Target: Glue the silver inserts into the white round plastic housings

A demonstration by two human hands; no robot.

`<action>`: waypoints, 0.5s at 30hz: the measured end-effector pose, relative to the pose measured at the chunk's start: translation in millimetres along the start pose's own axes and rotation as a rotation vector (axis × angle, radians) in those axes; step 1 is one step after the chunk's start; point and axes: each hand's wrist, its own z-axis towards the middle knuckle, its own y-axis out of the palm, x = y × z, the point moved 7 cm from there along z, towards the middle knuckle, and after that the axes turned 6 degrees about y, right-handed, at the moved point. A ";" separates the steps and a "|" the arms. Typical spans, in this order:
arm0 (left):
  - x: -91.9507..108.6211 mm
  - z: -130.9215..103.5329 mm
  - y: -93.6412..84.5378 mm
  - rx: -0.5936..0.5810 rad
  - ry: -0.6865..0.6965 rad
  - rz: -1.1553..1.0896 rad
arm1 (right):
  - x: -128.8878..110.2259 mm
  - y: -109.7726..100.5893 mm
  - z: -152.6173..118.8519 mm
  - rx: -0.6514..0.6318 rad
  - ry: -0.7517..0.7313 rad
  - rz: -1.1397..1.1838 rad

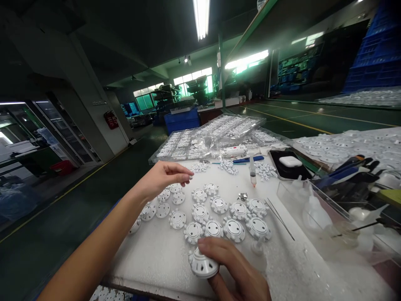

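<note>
In the head view my left hand (161, 177) is raised over the left part of the white work surface (147, 259), thumb and fingers pinched on a small white piece (190, 177). My right hand (234, 265), at the near edge, grips a round white slotted plastic part (203, 264) between thumb and fingers, its side slots turned towards me. Several similar white discs with two dark holes, such as one disc (214, 228), lie in loose rows beyond it. Small white pieces (228, 167) sit in piles behind them.
A syringe (252, 173) stands upright near a small heap of metal bits (242, 196). Tweezers (280, 219) lie at the right, by a clear box (316, 209) with squeeze bottles. A phone (275, 167) carries a white case (290, 161). Clear trays (175, 144) of parts fill the back.
</note>
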 end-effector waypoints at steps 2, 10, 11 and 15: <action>16.2 -30.6 14.2 -0.032 0.030 -0.110 | 0.8 -1.7 2.4 -0.027 0.017 0.026; 60.2 -84.6 62.6 -0.229 0.172 -0.173 | -1.0 -8.6 -10.9 0.034 0.069 -0.038; 63.7 -85.6 65.3 -0.246 0.202 -0.129 | -0.1 -9.9 -11.9 0.049 0.079 -0.047; 70.1 -87.7 69.2 -0.268 0.256 -0.054 | 1.8 -13.0 -13.0 0.084 0.081 -0.019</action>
